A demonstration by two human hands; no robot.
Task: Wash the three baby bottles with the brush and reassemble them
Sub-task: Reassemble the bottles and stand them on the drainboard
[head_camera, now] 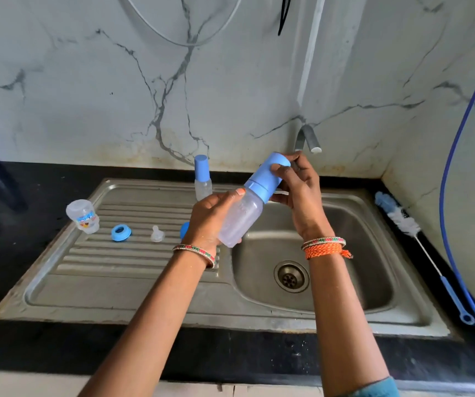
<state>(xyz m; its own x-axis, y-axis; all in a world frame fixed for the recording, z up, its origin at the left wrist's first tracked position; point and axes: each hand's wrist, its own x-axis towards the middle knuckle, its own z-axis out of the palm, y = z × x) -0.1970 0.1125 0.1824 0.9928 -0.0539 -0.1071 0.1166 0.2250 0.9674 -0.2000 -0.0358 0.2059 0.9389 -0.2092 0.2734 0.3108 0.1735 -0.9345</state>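
Bottle (237, 217) in both hands, held tilted above the seam between drainboard and basin, base down toward the person, cap end up and away. Left hand (210, 216) wrapped around the clear body, thumb up on top near the collar. Right hand (296, 193) clamped on the blue cap (268, 176), fingers curled over its top and side; cap sits on the bottle's neck, whether fully screwed down I can't tell. Second bottle (202, 179) upright at the back of the steel sink (133, 299), blue cap on, just behind the held one. Third bottle body (84, 216) at the drainboard's left edge, clear with a printed label, uncapped, leaning slightly. Its loose parts are lined up on the ribbed drainboard to its right: blue ring (121, 232), then clear teat (157, 234) standing on its base, then another blue piece (184, 229) mostly hidden behind the left wrist, can't tell what it is. Brush (402, 222) lies on the black counter (15, 253) right of the basin, white-and-blue bristle head toward the wall, thin wire shaft and blue handle running toward the near edge, not touched by either hand. Tap spout (306, 138) comes out of the marble wall (87, 81) just above the right hand, no water visible. Blue hose (457, 138) hangs down the right-hand wall and runs past the brush. Drain (290, 277) sits open in the basin floor. Bangles on both wrists, orange thread on the right.
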